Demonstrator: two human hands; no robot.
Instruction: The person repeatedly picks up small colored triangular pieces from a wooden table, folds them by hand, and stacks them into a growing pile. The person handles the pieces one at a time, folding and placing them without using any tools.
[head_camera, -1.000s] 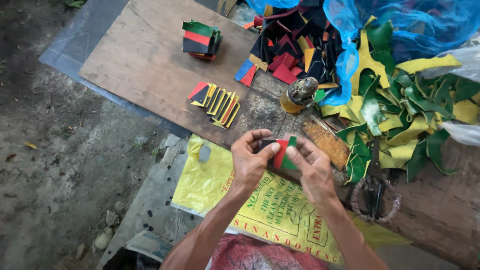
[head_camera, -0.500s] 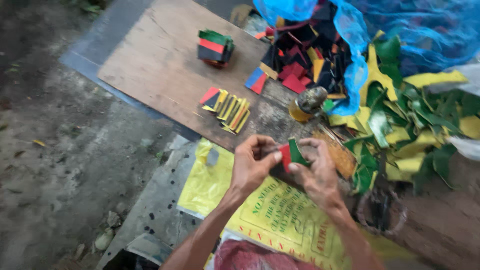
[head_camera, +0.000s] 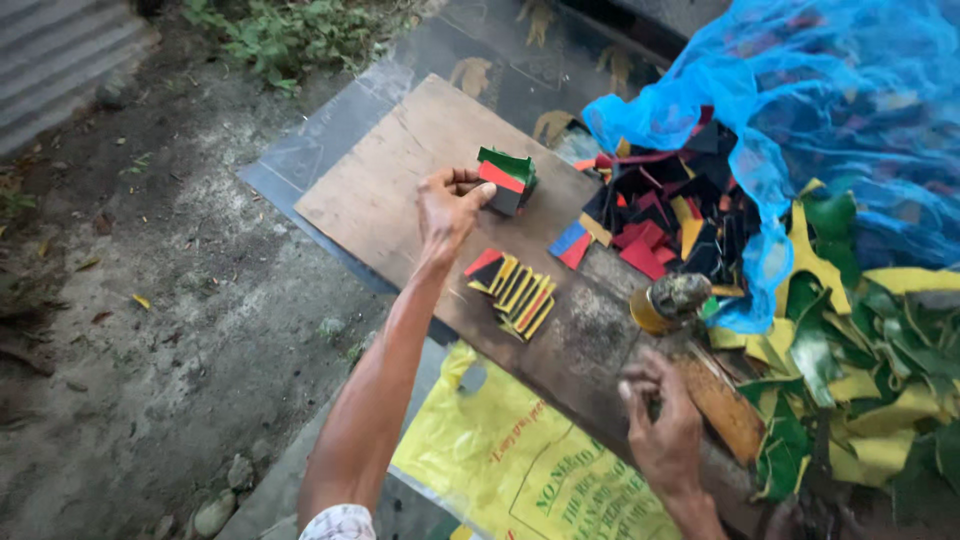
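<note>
A: Where does the wooden table (head_camera: 400, 190) end, and how much room lies around it?

B: Its near-left edge runs from about 9 o'clock down towards 6 o'clock, with a dark sheet (head_camera: 300, 160) showing just beyond it, then bare ground (head_camera: 150, 330) out at 8 o'clock. The board's upper-left part is uncovered wood. Over at 3 o'clock it is crowded: a heap of red, black and yellow scraps (head_camera: 670, 215) under blue netting (head_camera: 850, 120), and green and yellow strips (head_camera: 860, 360) at 4 o'clock.

A: What is the left hand (head_camera: 445, 205) doing?

B: It reaches out to about 11 o'clock. Its fingers (head_camera: 478, 193) are partly curled, the thumb and forefinger tips touching the side of a small stack of pieces (head_camera: 505, 180) with red and green on top, which sits on the board. I cannot tell whether they pinch it or only rest against it.

A: And the right hand (head_camera: 660, 430)?

B: It sits at 5 o'clock on the table's near edge, fingers (head_camera: 640, 385) loosely curled inwards. Whether anything is held inside them I cannot tell. Just beside it lies a brown brush-like block (head_camera: 720, 405), and a yellow pot (head_camera: 670, 300) stands close above.

A: Anything between the hands?

B: A fanned row of yellow, black and red pieces (head_camera: 515, 290) near the centre, apart from both hands. A yellow plastic bag (head_camera: 520, 460) hangs below at 6 o'clock.
</note>
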